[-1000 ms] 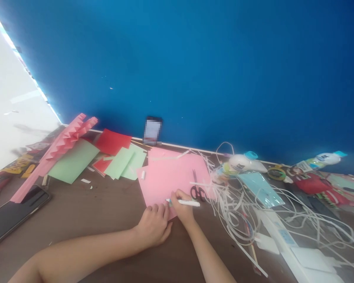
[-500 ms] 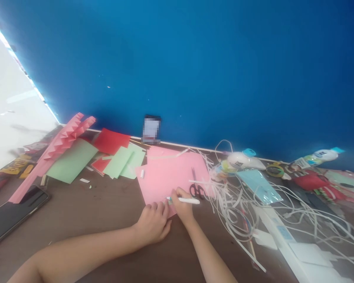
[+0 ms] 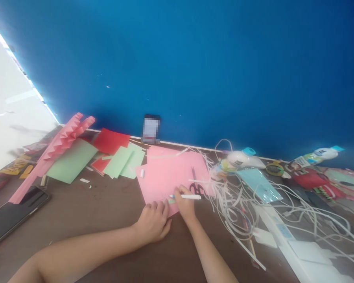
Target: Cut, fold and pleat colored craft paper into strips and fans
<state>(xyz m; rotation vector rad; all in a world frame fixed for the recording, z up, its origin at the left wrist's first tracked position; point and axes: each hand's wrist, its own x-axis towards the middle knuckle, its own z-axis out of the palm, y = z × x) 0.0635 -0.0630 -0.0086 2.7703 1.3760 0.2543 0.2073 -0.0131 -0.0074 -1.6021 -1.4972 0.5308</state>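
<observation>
On the pink paper (image 3: 168,169), a small slip of green paper (image 3: 172,201) lies between my two hands, partly hidden by fingers. My left hand (image 3: 153,220) rests at the sheet's lower edge, fingers curled down and pressing the green slip at its left end; the fingertips are mostly out of sight. A white pen (image 3: 194,197) with a teal tip is pinched in my right hand (image 3: 185,203). Its tip points left, close to the slip's upper edge; I cannot tell whether it touches. Black-handled scissors (image 3: 194,173) lie on the pink sheet just beyond my right hand.
A tangle of white cables (image 3: 233,208) and a power strip (image 3: 275,226) cover the right side, near a glue bottle (image 3: 238,159). To the left are green paper (image 3: 72,161), red paper (image 3: 112,140), a folded pink paper (image 3: 57,147) and a phone (image 3: 17,214). A blue wall (image 3: 177,70) rises behind.
My right hand and the pen have shifted slightly right and up, and more of the green slip shows. My left hand stays where it was.
</observation>
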